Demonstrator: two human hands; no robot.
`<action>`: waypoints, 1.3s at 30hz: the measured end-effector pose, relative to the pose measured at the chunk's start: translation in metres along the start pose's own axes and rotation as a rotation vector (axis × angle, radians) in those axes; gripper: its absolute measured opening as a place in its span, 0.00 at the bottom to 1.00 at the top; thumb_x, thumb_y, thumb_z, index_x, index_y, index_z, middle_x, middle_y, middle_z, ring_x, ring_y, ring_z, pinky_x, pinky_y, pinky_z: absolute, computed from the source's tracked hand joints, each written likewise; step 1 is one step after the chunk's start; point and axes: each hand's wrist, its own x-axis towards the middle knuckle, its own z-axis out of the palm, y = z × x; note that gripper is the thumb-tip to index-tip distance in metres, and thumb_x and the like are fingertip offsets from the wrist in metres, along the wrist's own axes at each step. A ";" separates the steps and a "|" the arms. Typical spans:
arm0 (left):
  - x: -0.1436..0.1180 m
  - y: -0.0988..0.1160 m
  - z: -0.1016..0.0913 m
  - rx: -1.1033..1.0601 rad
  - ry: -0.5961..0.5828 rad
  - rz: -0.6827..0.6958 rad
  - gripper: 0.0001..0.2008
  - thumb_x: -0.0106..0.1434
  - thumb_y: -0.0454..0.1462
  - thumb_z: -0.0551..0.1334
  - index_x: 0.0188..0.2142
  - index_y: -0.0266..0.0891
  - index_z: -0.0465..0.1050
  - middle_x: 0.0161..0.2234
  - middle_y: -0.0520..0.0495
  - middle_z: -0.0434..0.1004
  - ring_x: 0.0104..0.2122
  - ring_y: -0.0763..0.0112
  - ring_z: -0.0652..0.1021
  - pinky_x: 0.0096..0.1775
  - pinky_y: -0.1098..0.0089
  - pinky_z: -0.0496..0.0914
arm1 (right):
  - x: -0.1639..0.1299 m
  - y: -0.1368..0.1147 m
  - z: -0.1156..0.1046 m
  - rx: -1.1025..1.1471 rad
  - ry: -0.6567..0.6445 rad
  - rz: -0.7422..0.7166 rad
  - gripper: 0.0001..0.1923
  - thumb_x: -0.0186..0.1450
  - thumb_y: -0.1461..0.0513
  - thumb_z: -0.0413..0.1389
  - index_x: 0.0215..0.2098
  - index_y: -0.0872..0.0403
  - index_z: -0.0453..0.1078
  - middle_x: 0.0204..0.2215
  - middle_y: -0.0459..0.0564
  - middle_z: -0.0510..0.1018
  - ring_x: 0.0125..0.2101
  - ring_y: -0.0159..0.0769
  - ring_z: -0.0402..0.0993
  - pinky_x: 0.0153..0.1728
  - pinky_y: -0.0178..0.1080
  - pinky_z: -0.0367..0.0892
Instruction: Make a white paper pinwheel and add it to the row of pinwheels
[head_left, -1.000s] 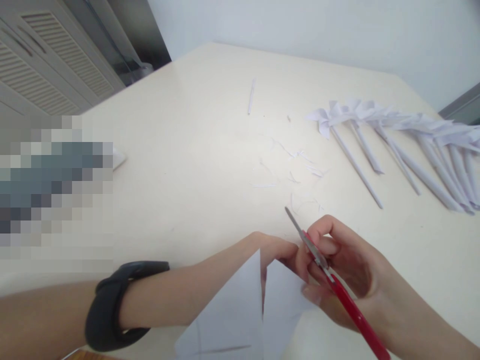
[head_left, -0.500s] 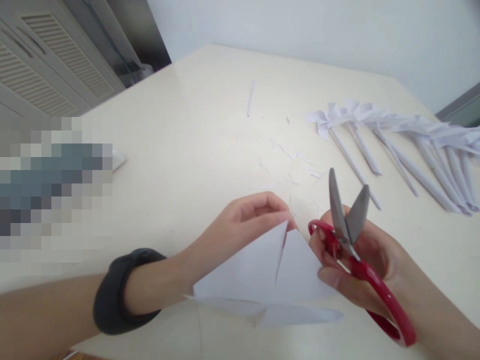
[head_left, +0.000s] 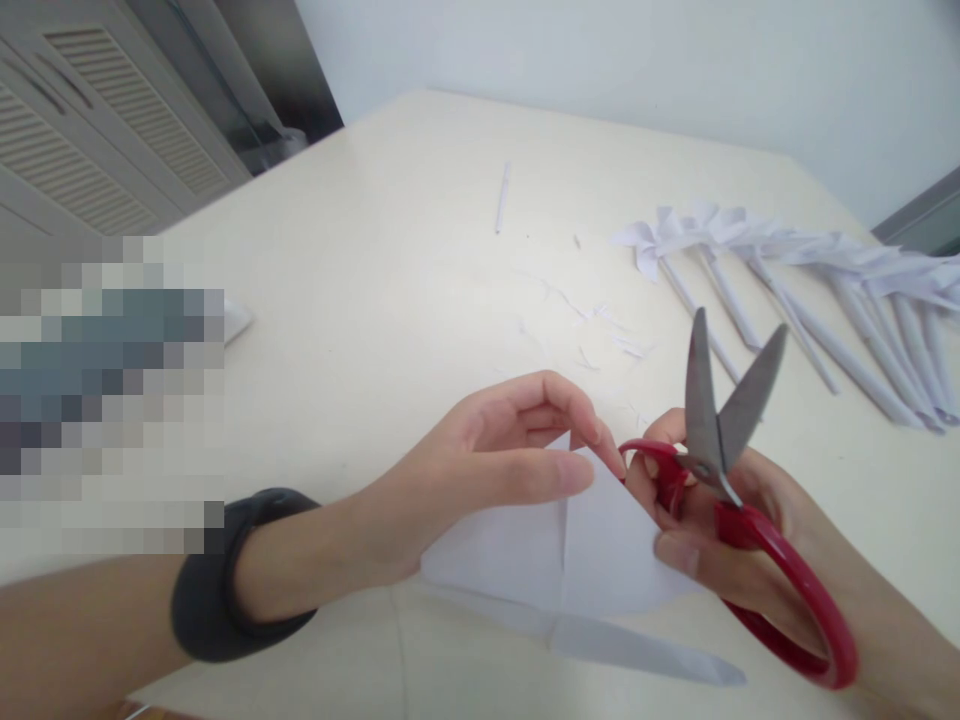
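A white sheet of paper, slit from its top edge and with a folded strip along its lower side, is between my hands above the table. My left hand curves over its upper corner, thumb lying on the paper beside the slit and fingers bent around the far side. In my right hand is a pair of red-handled scissors, blades spread and pointing up, away from the paper. The right thumb also presses on the paper's right edge; the fingers behind it are partly hidden.
Several paper pinwheels on rolled paper sticks lie in a row at the right of the pale table. Thin paper scraps and a small rolled tube lie beyond my hands. A blurred-out object is at the left.
My left thumb and fingers have moved right onto the paper's top corner, and the slit's edges now lie closer together. The scissors have shifted slightly right, their blades a little wider apart.
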 end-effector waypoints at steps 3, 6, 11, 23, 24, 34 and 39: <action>0.000 0.001 -0.002 -0.029 0.006 0.007 0.05 0.59 0.32 0.61 0.35 0.39 0.66 0.35 0.51 0.70 0.32 0.77 0.72 0.30 0.80 0.68 | -0.001 0.000 -0.001 0.014 -0.018 0.007 0.13 0.57 0.66 0.59 0.32 0.49 0.57 0.23 0.36 0.68 0.19 0.22 0.57 0.17 0.28 0.52; 0.000 0.002 -0.003 -0.057 0.015 -0.009 0.05 0.59 0.30 0.61 0.34 0.39 0.66 0.35 0.52 0.69 0.30 0.79 0.72 0.28 0.81 0.68 | -0.001 0.000 -0.002 0.022 -0.020 -0.008 0.13 0.58 0.66 0.59 0.32 0.48 0.58 0.24 0.37 0.69 0.19 0.22 0.57 0.17 0.29 0.52; -0.001 0.003 0.000 -0.035 0.029 0.013 0.06 0.59 0.27 0.61 0.32 0.38 0.67 0.32 0.53 0.70 0.31 0.79 0.72 0.29 0.81 0.68 | 0.002 0.000 -0.004 -0.029 0.029 -0.060 0.14 0.57 0.65 0.60 0.31 0.48 0.57 0.21 0.36 0.67 0.17 0.22 0.57 0.17 0.28 0.53; -0.004 -0.007 0.004 0.506 0.037 0.161 0.06 0.58 0.28 0.63 0.34 0.38 0.67 0.33 0.53 0.70 0.37 0.77 0.72 0.42 0.76 0.69 | -0.002 -0.002 -0.003 -0.235 0.207 -0.180 0.13 0.58 0.63 0.60 0.36 0.46 0.60 0.34 0.42 0.72 0.31 0.29 0.66 0.23 0.29 0.63; -0.004 -0.007 0.005 0.554 0.042 0.164 0.06 0.58 0.28 0.62 0.33 0.38 0.67 0.33 0.53 0.71 0.37 0.76 0.73 0.43 0.75 0.69 | -0.002 -0.002 -0.002 -0.237 0.198 -0.175 0.15 0.57 0.64 0.61 0.37 0.45 0.60 0.34 0.42 0.72 0.32 0.29 0.67 0.24 0.30 0.64; -0.007 -0.020 0.007 0.725 0.093 0.216 0.06 0.57 0.29 0.63 0.34 0.39 0.70 0.33 0.54 0.74 0.35 0.75 0.76 0.41 0.73 0.71 | -0.004 0.002 0.008 -0.147 0.138 -0.111 0.18 0.56 0.70 0.59 0.36 0.45 0.59 0.30 0.42 0.68 0.32 0.34 0.67 0.33 0.38 0.66; -0.007 -0.020 0.007 0.741 0.095 0.214 0.05 0.58 0.32 0.63 0.35 0.39 0.71 0.34 0.52 0.75 0.36 0.73 0.77 0.42 0.72 0.71 | -0.004 0.001 0.009 -0.161 0.120 -0.110 0.16 0.57 0.69 0.59 0.36 0.46 0.59 0.30 0.43 0.67 0.32 0.33 0.66 0.30 0.37 0.64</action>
